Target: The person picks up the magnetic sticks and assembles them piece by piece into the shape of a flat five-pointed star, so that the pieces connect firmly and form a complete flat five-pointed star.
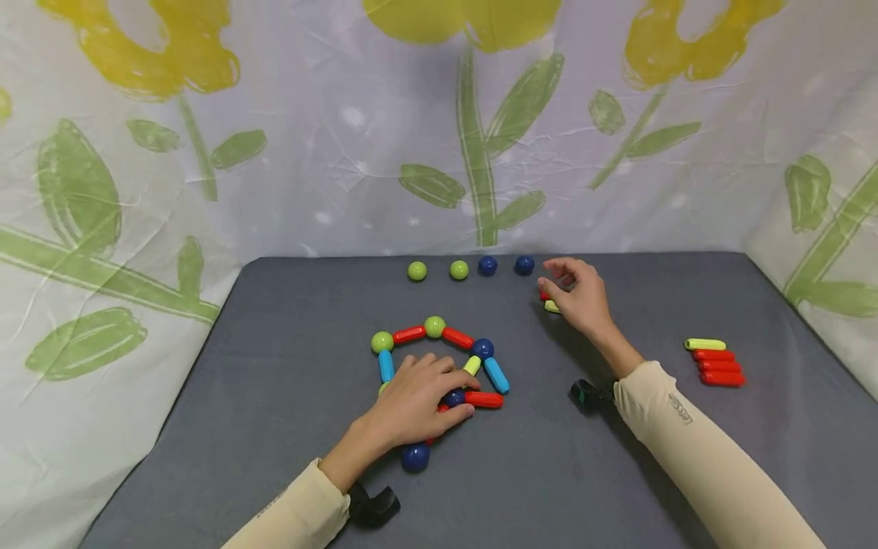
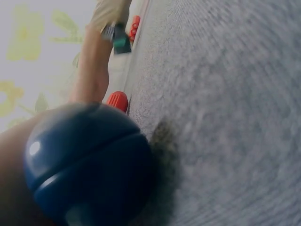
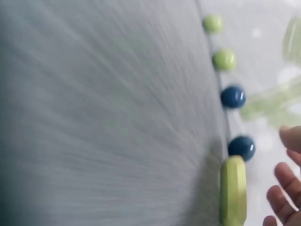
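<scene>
A closed shape of magnetic rods and balls lies mid-table. Its upper edge shows green balls, red rods and a dark blue ball. My left hand rests over its lower part, thumb and index finger pinching another blue ball with a red rod joined to its right. The palm hides some pieces. In the left wrist view a blue ball looms close. My right hand hovers, fingers spread and bent, by a yellow-green rod and a partly hidden red rod.
Two loose green balls and two blue balls line the table's back edge. At right, a yellow-green rod lies above several red rods. A flower-printed cloth hangs behind the grey table.
</scene>
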Available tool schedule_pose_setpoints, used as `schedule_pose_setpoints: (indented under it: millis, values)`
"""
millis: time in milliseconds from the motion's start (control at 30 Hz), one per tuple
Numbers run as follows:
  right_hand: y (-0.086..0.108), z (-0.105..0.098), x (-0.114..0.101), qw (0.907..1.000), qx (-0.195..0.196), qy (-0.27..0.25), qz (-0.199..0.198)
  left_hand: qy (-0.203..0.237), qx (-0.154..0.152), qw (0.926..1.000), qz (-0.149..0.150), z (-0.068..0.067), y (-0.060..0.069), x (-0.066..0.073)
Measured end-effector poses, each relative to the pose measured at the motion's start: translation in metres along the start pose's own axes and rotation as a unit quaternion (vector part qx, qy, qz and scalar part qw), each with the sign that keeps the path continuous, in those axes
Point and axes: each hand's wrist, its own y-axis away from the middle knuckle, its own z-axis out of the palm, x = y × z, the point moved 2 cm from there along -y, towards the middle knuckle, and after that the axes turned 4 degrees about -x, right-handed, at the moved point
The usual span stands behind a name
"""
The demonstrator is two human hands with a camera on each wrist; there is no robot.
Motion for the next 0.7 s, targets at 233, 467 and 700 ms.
schedule_pose_setpoints:
  millis: [233,467,700]
  values:
    - [-0.039,0.010,0.007,0.9788,-0.156,0.119,0.059,-0.015,0.011,0.9998,0.000,0.007,0.001,0.001]
    - [-0.044,0.026,-0.005,0.9542,-0.195,0.224,0.035,-0.019,0.011,0.9998,0.000,0.006,0.000,0.001]
    - [-0.026,0.027,-0.017,0.9670,-0.152,0.204,-0.010,-0.017,0.025,0.9995,0.006,0.002,0.002,-0.001]
